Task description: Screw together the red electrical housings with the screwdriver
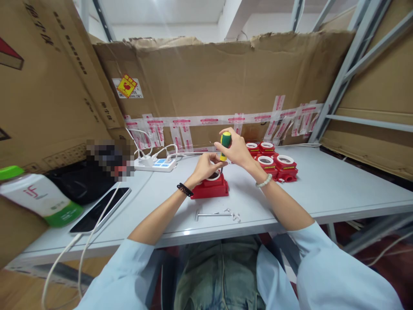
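A red block part (pixel 210 188) with a white ring on top sits on the grey table (pixel 338 189). My left hand (pixel 206 165) is closed on its top and steadies it. My right hand (pixel 235 148) grips a screwdriver (pixel 225 144) with a green and yellow handle, held upright with its tip down at the part. In front of the part lie a metal hex key (pixel 209 214) and a few small screws (pixel 232 213).
Several more red parts (pixel 274 161) stand to the right behind my hands. A power strip (pixel 158 163), a dark bag (pixel 82 181), a phone (pixel 101 209) on a white cable and a green-capped bottle (pixel 38 196) lie left. Cardboard walls enclose the table; metal shelving rises right.
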`<state>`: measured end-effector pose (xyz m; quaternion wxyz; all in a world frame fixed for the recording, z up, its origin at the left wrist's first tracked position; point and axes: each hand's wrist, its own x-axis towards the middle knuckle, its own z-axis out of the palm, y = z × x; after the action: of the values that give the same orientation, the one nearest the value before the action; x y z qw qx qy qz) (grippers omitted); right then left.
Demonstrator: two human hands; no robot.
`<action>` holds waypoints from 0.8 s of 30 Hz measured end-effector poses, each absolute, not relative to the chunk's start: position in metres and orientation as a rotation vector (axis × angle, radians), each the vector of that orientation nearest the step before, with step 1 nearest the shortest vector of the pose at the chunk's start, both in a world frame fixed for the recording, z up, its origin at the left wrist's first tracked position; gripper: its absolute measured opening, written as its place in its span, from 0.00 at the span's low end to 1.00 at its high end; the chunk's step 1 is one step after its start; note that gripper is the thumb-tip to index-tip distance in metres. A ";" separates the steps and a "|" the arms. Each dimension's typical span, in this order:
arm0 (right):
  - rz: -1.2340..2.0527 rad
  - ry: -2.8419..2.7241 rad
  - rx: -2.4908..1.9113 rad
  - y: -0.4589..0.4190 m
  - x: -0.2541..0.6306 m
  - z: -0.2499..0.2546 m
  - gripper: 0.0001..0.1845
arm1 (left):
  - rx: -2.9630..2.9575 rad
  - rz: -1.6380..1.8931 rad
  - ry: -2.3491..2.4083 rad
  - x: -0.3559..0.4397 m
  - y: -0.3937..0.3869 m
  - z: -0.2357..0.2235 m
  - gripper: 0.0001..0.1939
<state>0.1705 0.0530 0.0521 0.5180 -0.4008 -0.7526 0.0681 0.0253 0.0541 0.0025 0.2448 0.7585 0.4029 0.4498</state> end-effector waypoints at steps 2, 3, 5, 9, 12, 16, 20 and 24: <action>0.155 -1.806 -0.957 0.053 0.171 0.052 0.15 | 2.111 1.271 1.123 0.026 0.054 0.002 0.16; 0.154 -1.810 -0.954 0.054 0.171 0.051 0.15 | 2.144 1.261 1.100 0.026 0.054 0.002 0.16; 0.153 -1.822 -0.956 0.053 0.171 0.051 0.14 | 2.183 1.204 1.020 0.025 0.052 0.002 0.15; 0.131 -1.828 -0.966 0.051 0.171 0.052 0.16 | 2.125 1.220 1.060 0.025 0.053 0.002 0.15; 0.118 -1.843 -0.969 0.048 0.170 0.054 0.14 | 2.147 1.292 1.079 0.026 0.055 0.001 0.15; 0.083 -1.857 -0.984 0.046 0.170 0.055 0.14 | 2.134 1.166 0.953 0.024 0.054 0.004 0.15; 0.097 -1.837 -0.995 0.047 0.170 0.053 0.15 | 2.093 1.270 1.105 0.024 0.054 0.005 0.15; 0.113 -1.843 -0.968 0.047 0.170 0.053 0.14 | 2.167 1.231 0.982 0.024 0.056 0.004 0.14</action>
<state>0.1702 0.0472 0.0531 0.5043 -0.4009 -0.7634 0.0467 0.0236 0.0558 0.0041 0.2292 0.7874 0.3569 0.4473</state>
